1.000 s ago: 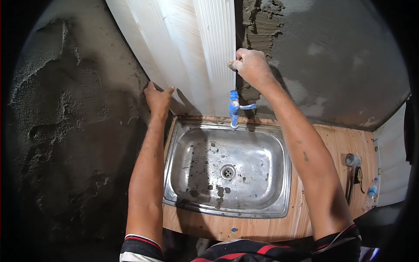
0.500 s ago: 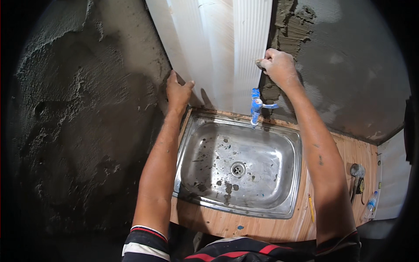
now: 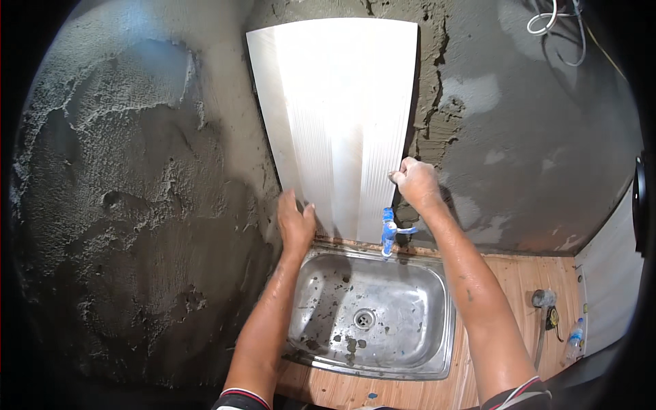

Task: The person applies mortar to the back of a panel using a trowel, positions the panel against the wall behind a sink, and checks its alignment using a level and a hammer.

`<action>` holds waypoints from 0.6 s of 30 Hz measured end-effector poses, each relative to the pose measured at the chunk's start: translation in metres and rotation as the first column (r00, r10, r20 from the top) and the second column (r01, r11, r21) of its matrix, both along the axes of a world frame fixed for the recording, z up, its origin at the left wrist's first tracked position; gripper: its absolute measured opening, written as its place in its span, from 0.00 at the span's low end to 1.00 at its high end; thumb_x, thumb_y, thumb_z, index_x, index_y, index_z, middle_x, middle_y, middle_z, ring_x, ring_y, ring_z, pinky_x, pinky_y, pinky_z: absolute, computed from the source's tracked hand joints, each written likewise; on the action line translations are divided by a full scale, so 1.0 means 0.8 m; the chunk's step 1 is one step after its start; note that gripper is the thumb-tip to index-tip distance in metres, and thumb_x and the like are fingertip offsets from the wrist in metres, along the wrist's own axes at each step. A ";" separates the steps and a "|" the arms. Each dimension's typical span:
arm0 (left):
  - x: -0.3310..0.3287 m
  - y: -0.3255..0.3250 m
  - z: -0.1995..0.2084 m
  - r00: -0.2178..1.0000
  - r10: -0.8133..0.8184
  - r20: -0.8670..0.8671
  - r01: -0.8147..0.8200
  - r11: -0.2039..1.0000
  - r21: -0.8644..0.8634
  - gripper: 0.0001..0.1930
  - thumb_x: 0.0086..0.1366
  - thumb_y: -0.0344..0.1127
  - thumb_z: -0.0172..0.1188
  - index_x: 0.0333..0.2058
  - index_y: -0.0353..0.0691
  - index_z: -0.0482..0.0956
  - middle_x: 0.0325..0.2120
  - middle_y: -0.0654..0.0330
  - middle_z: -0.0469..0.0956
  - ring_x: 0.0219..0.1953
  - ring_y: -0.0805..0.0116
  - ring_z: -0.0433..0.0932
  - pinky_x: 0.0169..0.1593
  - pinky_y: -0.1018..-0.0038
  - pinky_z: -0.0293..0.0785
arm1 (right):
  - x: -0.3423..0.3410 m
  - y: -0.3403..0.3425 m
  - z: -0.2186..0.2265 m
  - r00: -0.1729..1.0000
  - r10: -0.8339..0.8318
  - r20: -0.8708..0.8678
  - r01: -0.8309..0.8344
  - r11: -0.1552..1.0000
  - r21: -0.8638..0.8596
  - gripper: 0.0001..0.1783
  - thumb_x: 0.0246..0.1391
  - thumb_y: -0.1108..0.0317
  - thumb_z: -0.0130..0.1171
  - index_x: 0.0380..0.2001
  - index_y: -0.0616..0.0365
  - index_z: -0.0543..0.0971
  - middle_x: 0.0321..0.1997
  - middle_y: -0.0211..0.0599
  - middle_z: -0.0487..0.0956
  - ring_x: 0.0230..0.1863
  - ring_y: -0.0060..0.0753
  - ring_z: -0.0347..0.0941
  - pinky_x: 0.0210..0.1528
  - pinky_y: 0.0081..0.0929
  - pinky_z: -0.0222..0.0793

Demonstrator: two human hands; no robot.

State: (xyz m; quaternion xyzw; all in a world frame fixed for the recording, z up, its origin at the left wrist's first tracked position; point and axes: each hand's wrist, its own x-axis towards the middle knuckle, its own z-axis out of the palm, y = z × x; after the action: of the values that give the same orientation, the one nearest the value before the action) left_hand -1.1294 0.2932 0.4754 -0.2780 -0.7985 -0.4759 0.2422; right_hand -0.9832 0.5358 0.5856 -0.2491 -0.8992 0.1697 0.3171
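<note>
A tall white wall tile (image 3: 342, 123) with ribbed vertical bands stands against the mortared wall, just behind the sink. At its lower left edge is my left hand (image 3: 296, 225), thumb and fingers apart, holding nothing. My right hand (image 3: 418, 186) is by the tile's right edge, its fingers curled in and dusted pale. A small greyish bit shows at its fingertips, too small to make out. Just below that hand is a blue-and-white tap (image 3: 388, 232). The steel sink (image 3: 403, 345) lies between my forearms, spotted with mortar crumbs.
Rough wet mortar covers the left wall (image 3: 137, 205); the right wall (image 3: 540, 150) is smoother grey. On the wood-patterned counter (image 3: 506, 294) lie a mallet (image 3: 543, 298), a tape measure (image 3: 553, 318) and a plastic bottle (image 3: 575, 335). A white cable (image 3: 544, 22) hangs at upper right.
The view has tilted up, so the tile's top edge and the cable now show. My hands stay by the tile's two side edges.
</note>
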 end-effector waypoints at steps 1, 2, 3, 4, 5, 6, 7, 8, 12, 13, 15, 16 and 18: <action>-0.002 -0.004 0.030 0.999 -0.005 -0.044 0.006 1.000 0.030 0.32 0.59 0.31 0.65 0.60 0.20 0.69 0.60 0.30 0.69 0.65 0.34 0.67 0.70 0.53 0.61 | 0.000 -0.002 0.002 1.000 0.002 -0.005 -0.002 1.000 0.002 0.17 0.52 0.57 0.72 0.28 0.61 0.81 0.27 0.54 0.82 0.32 0.55 0.82 0.40 0.47 0.76; -0.001 -0.001 0.057 0.999 -0.009 -0.045 0.011 0.999 0.034 0.32 0.59 0.31 0.65 0.60 0.20 0.69 0.60 0.30 0.69 0.65 0.34 0.67 0.70 0.53 0.61 | 0.004 -0.001 0.005 0.999 0.001 0.039 0.001 0.999 -0.036 0.16 0.54 0.57 0.70 0.32 0.61 0.82 0.31 0.54 0.83 0.36 0.55 0.82 0.43 0.47 0.77; -0.001 0.001 0.086 0.996 0.008 -0.093 -0.005 0.999 0.037 0.32 0.60 0.31 0.65 0.61 0.21 0.68 0.61 0.31 0.68 0.65 0.35 0.66 0.70 0.53 0.60 | 0.006 -0.002 0.006 0.997 0.003 0.081 0.003 0.997 -0.079 0.16 0.57 0.58 0.69 0.36 0.61 0.82 0.34 0.54 0.84 0.40 0.54 0.83 0.45 0.46 0.77; 0.000 0.010 0.110 0.991 0.011 -0.135 -0.005 0.999 0.045 0.33 0.60 0.32 0.65 0.61 0.22 0.68 0.61 0.32 0.68 0.65 0.36 0.66 0.71 0.53 0.60 | 0.009 0.002 0.004 0.996 -0.014 0.083 0.020 0.997 -0.073 0.16 0.57 0.58 0.69 0.36 0.61 0.82 0.34 0.54 0.84 0.40 0.54 0.83 0.45 0.46 0.77; -0.001 0.012 0.134 0.989 0.016 -0.149 -0.010 0.999 0.043 0.32 0.61 0.32 0.65 0.62 0.23 0.68 0.62 0.33 0.67 0.66 0.37 0.66 0.72 0.52 0.60 | 0.009 0.003 0.001 0.995 -0.012 0.098 0.019 0.998 -0.067 0.17 0.56 0.57 0.70 0.36 0.61 0.83 0.35 0.54 0.85 0.40 0.55 0.83 0.46 0.47 0.77; -0.004 0.008 0.157 0.986 0.024 -0.164 -0.018 0.999 0.036 0.32 0.62 0.32 0.65 0.62 0.23 0.68 0.63 0.34 0.66 0.66 0.38 0.65 0.72 0.52 0.59 | 0.007 0.001 -0.002 0.994 -0.005 0.111 0.013 0.998 -0.065 0.17 0.55 0.56 0.70 0.36 0.60 0.83 0.36 0.53 0.85 0.41 0.55 0.83 0.47 0.47 0.77; -0.008 0.009 0.181 0.974 0.040 -0.225 -0.037 0.999 0.016 0.31 0.63 0.33 0.65 0.63 0.25 0.68 0.64 0.34 0.65 0.67 0.38 0.65 0.72 0.52 0.59 | 0.007 0.002 -0.004 0.991 -0.005 0.136 0.013 0.998 -0.054 0.18 0.53 0.55 0.71 0.36 0.59 0.84 0.37 0.52 0.85 0.44 0.56 0.82 0.49 0.48 0.76; -0.012 0.006 0.208 0.955 0.063 -0.289 -0.068 0.998 -0.009 0.31 0.63 0.33 0.64 0.63 0.26 0.68 0.65 0.35 0.64 0.67 0.39 0.64 0.72 0.52 0.59 | 0.006 -0.001 -0.003 0.991 -0.016 0.135 0.024 0.998 -0.058 0.18 0.53 0.55 0.71 0.36 0.59 0.84 0.37 0.52 0.85 0.44 0.56 0.82 0.49 0.48 0.76; -0.023 0.025 0.313 0.853 0.089 -0.514 -0.149 0.986 -0.075 0.35 0.62 0.34 0.68 0.67 0.35 0.67 0.66 0.39 0.65 0.70 0.43 0.63 0.71 0.53 0.64 | 0.006 0.004 -0.017 0.982 -0.006 0.188 0.016 0.998 -0.053 0.17 0.52 0.56 0.71 0.36 0.58 0.84 0.39 0.52 0.85 0.45 0.56 0.82 0.50 0.49 0.76; -0.026 0.035 0.337 0.826 0.064 -0.561 -0.133 0.988 -0.083 0.36 0.61 0.34 0.69 0.67 0.38 0.67 0.67 0.41 0.65 0.70 0.44 0.63 0.71 0.53 0.64 | 0.008 0.013 -0.023 0.989 -0.015 0.149 0.018 1.000 -0.024 0.17 0.50 0.55 0.71 0.33 0.58 0.84 0.36 0.52 0.85 0.43 0.55 0.82 0.48 0.48 0.77; -0.033 0.046 0.371 0.759 0.034 -0.650 -0.158 0.978 -0.133 0.37 0.59 0.36 0.71 0.67 0.41 0.68 0.67 0.45 0.65 0.70 0.45 0.62 0.70 0.54 0.65 | 0.015 0.018 -0.027 0.993 -0.010 0.121 0.012 1.000 -0.012 0.15 0.50 0.56 0.70 0.30 0.58 0.84 0.33 0.51 0.85 0.40 0.54 0.82 0.46 0.46 0.77; -0.042 0.044 0.382 0.719 0.027 -0.694 -0.203 0.964 -0.173 0.38 0.59 0.37 0.72 0.67 0.41 0.68 0.68 0.46 0.65 0.70 0.46 0.62 0.70 0.55 0.65 | 0.018 0.007 -0.019 0.992 -0.007 0.123 0.010 1.000 -0.029 0.15 0.50 0.56 0.70 0.30 0.58 0.84 0.33 0.51 0.85 0.40 0.54 0.82 0.46 0.46 0.77; -0.064 0.044 0.396 0.639 0.004 -0.769 -0.308 0.918 -0.251 0.40 0.58 0.39 0.73 0.68 0.44 0.67 0.68 0.49 0.65 0.71 0.48 0.62 0.71 0.56 0.64 | 0.030 -0.006 -0.006 0.998 0.017 0.053 -0.009 0.991 -0.136 0.16 0.52 0.56 0.70 0.35 0.57 0.85 0.37 0.49 0.85 0.44 0.58 0.81 0.49 0.48 0.76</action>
State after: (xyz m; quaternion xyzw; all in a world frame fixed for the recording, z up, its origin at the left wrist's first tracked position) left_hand -1.1807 0.3281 0.7920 -0.4183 -0.7188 -0.1391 0.5376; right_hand -0.9596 0.5311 0.5807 -0.2688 -0.8953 0.2259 0.2740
